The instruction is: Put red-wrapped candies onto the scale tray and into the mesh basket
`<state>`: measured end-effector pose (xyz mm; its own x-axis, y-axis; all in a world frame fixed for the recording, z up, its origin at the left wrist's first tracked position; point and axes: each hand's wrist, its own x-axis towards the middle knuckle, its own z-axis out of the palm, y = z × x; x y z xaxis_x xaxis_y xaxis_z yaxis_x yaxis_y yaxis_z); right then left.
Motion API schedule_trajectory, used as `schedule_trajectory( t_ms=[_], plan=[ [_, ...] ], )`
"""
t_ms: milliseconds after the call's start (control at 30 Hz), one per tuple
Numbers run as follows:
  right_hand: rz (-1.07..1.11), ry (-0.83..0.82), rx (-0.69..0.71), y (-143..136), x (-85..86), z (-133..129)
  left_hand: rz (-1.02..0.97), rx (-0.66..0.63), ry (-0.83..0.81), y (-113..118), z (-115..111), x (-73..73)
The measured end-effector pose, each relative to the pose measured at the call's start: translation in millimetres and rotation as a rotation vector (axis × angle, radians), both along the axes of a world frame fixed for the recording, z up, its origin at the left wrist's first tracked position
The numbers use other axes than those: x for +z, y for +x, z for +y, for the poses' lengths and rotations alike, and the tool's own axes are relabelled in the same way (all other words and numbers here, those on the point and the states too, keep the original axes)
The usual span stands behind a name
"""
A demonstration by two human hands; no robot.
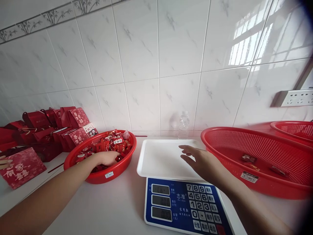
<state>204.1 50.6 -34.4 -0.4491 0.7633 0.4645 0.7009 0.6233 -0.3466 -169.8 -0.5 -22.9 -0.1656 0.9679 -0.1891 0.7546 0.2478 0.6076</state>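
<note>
My left hand (111, 158) reaches into a red plastic basket (126, 163) heaped with red-wrapped candies (104, 146). Its fingertips are sunk among the wrappers, so whether they grip any is hidden. Over the white tray (158, 156) of a digital scale (186, 207) hovers my right hand (195, 159), fingers apart and holding nothing. The scale has a blue panel with number keys and three small displays. Nothing lies on the visible part of the tray.
Red gift boxes (77, 125) crowd the left side, and another person's hand (5, 162) touches a box (23, 168) there. A larger red basket (244, 143) with a few packets stands right. A clear plastic bottle (184, 125) is by the tiled wall; a power strip (295, 98) hangs right.
</note>
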Motion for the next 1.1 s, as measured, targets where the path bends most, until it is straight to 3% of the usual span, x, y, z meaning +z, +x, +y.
schedule_trajectory(
  t_ms=[167, 300, 467, 633, 767, 833, 900, 1000, 1100],
  plan=[
    [0.015, 0.0, 0.014, 0, -1.1, 1, -0.039, -0.042, 0.024, -17, -5, 25.5],
    [0.01, -0.007, 0.011, 0, -1.2, 1, -0.181, 0.051, 0.087, -24, -11, 45.3],
    [0.003, 0.003, 0.017, 0, -1.3, 0, -0.391, 0.207, 0.16, -16, -11, 57.3],
    [0.021, -0.025, 0.017, 2, 3.6, -4, -0.548, 0.246, 0.277, 1, -3, 69.6],
    [0.145, -0.106, 0.033, -1, 9.9, -10, -0.76, 0.223, 0.374, 32, 5, 83.5],
    [0.262, -0.237, 0.084, -8, 12.0, -16, -0.846, 0.154, 0.406, 57, 10, 83.7],
    [0.455, -0.455, 0.207, -17, 12.7, -23, -0.942, 0.077, 0.434, 88, 15, 75.5],
    [0.836, -0.847, 0.43, -31, 11.2, -30, -1.073, -0.02, 0.432, 139, 23, 51.9],
    [1.04, -1.003, 0.497, -36, 8.6, -28, -1.172, -0.081, 0.398, 181, 29, 29.3]
  ],
)
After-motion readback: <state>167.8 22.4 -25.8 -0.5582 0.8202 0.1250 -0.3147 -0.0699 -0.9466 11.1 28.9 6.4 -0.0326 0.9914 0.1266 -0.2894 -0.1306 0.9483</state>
